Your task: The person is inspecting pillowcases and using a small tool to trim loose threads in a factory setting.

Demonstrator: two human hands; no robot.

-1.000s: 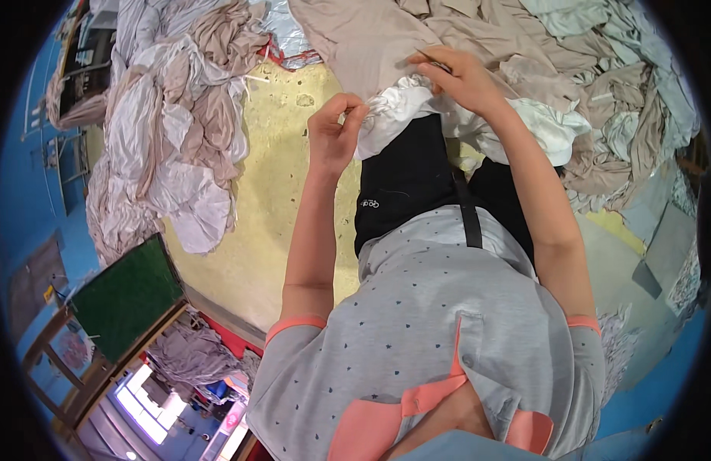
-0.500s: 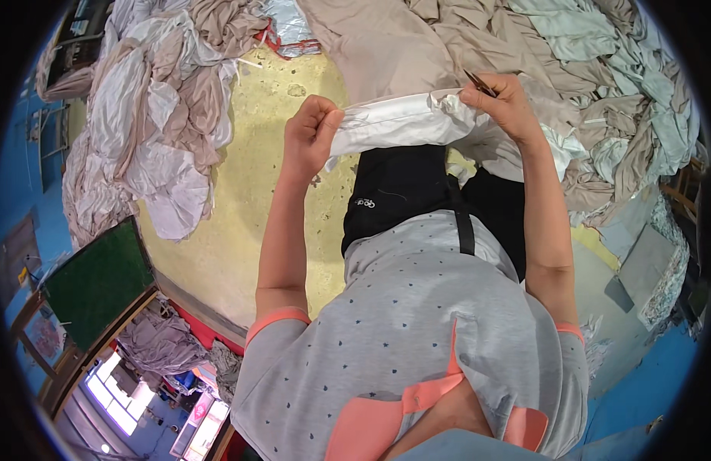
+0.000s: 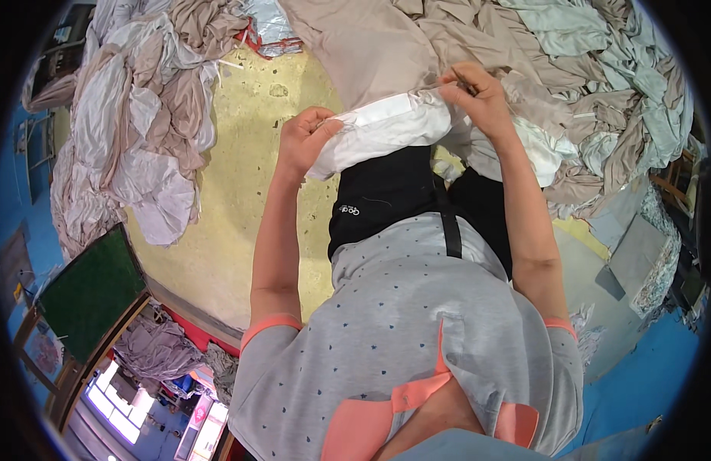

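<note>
Head view: both hands grip a white cloth (image 3: 386, 131) stretched over the lap. The left hand (image 3: 303, 142) is closed on one end, the right hand (image 3: 471, 96) pinches the other. Beige garments (image 3: 386, 46) lie heaped beyond.

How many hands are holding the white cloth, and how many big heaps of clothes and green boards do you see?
Hands on the white cloth: 2, the left hand and the right hand
Heaps of clothes: 2, the left heap and the right heap
Green board: 1
Total: 5
</note>
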